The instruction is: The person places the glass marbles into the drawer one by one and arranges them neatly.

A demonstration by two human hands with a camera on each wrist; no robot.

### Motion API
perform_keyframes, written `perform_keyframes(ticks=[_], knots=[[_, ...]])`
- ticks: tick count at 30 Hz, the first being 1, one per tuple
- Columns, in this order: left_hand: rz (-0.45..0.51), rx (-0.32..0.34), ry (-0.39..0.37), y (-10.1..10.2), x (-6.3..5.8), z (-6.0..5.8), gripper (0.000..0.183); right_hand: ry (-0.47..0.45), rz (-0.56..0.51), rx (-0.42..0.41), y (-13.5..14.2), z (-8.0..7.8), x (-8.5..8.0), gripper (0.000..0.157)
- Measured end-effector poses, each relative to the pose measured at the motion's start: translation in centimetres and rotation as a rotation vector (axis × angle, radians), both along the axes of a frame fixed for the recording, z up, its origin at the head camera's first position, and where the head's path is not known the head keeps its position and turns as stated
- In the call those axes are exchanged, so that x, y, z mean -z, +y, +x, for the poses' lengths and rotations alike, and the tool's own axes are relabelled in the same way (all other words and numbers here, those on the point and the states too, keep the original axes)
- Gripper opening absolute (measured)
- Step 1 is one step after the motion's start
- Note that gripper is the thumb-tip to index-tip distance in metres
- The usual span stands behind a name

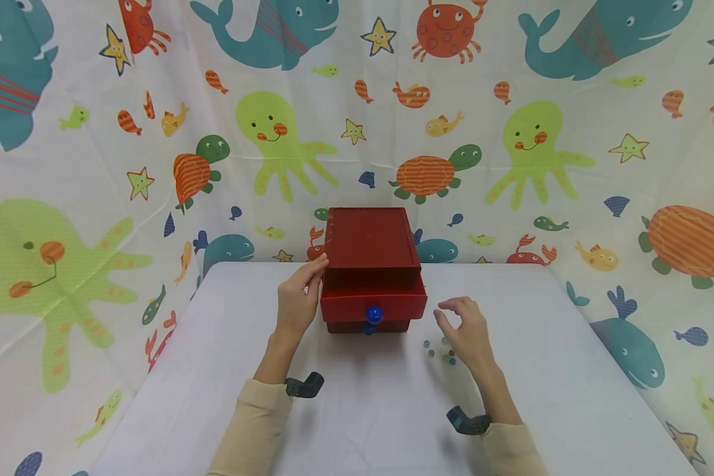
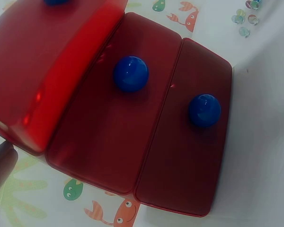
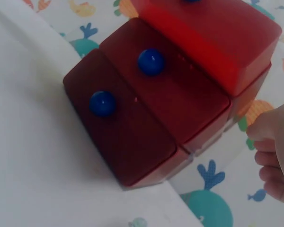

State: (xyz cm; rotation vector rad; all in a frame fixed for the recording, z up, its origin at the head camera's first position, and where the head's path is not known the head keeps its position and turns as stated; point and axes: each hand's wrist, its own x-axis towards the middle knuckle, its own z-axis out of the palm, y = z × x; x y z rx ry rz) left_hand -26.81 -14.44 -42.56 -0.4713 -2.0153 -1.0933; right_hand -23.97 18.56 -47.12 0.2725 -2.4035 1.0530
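A red drawer box point(image 1: 365, 238) stands at the middle of the far part of a white worktop point(image 1: 571, 370). Its top drawer point(image 1: 345, 308) is pulled out; the inside is too dark to make out. From the head, the jutting drawer hides most of the front below. Both wrist views show the two closed lower drawers, each with a round blue knob: the middle knob point(image 2: 131, 74) and the bottom knob point(image 2: 204, 110).

The left hand point(image 1: 297, 301) is at the box's left side, fingers extended and seeming to touch it, grasping nothing. The right hand point(image 1: 469, 330) is off the box's right side, fingers loosely curved, thumb and forefinger apart, nothing seen between them.

Small marbles point(image 2: 244, 31) lie on the worktop near the right hand. The left wrist view shows their clear glass; the right wrist view catches only a blur at its bottom edge.

Behind hangs a sea-animal curtain point(image 1: 357, 66).
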Motion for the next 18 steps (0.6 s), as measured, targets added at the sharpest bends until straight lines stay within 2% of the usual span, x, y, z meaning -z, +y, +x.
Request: perform_keyframes(ticks=[11, 18], knots=[[-0.004, -0.002, 0.012, 0.0, 0.0, 0.1, 0.027, -0.075, 0.012, -0.008, 0.8, 0.1, 2.0, 0.022], [-0.011, -0.010, -0.001, 0.0, -0.1, 0.1, 0.027, -0.064, 0.035, 0.014, 1.6, 0.4, 3.2, 0.020]])
